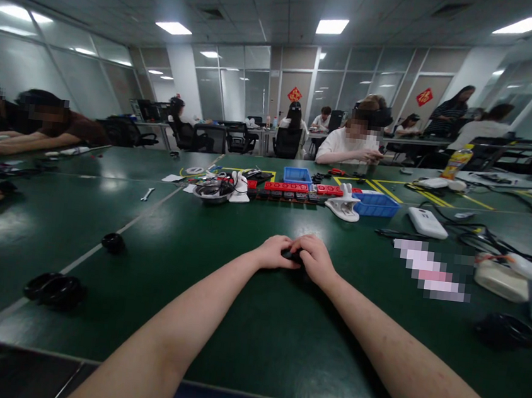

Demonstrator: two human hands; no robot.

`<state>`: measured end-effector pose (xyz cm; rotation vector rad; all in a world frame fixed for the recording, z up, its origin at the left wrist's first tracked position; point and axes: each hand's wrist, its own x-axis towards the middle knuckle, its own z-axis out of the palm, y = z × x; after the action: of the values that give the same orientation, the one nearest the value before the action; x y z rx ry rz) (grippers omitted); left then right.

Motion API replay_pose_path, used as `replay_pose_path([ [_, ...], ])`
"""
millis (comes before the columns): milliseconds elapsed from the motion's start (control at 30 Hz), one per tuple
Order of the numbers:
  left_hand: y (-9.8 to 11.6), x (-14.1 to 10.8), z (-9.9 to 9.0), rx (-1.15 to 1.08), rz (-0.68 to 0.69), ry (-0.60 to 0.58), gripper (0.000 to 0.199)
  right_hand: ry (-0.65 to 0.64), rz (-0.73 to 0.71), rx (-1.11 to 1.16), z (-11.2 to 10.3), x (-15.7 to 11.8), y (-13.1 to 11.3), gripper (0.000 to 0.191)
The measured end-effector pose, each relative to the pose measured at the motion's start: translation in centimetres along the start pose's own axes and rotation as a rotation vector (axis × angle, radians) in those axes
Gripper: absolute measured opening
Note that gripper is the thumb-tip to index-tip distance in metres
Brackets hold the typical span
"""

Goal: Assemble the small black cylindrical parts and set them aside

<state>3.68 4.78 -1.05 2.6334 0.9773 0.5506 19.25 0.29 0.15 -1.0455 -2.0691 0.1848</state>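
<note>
My left hand (271,253) and my right hand (316,259) meet over the middle of the green table (253,324). Between them is a small black object (292,255), mostly covered by my fingers, so its kind does not show. The fingers of both hands are closed around it from either side. Similar-looking black round pieces lie apart from my hands: one (113,243) to the left, a ring-like pair (55,289) nearer the front left, and another (505,330) at the right.
Farther back stand red-and-black power strips (290,192), white clamp stands (344,202) and blue bins (376,204). A small wrench (147,194) lies at left. White boxes (427,223), cables and a beige device (502,279) occupy the right. A co-worker (355,135) sits opposite; others sit at left.
</note>
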Motion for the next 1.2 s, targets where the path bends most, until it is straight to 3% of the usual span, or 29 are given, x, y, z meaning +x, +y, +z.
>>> replay_pose_path([
  [267,1.0,-0.2,0.1,0.060,-0.050,0.080,0.065,0.124,0.069,-0.061,0.2,-0.4,0.3,0.023],
  [467,2.4,-0.4,0.0,0.162,-0.128,0.185,0.060,0.125,0.128,-0.123,0.7,-0.3,0.9,0.030],
  [767,2.2,-0.2,0.1,0.192,-0.135,0.124,0.042,0.102,0.181,-0.180,0.7,-0.2,0.6,0.021],
  [1200,0.8,-0.3,-0.1,0.122,-0.093,0.026,0.043,0.016,-0.015,-0.006,0.3,-0.1,0.3,0.018],
])
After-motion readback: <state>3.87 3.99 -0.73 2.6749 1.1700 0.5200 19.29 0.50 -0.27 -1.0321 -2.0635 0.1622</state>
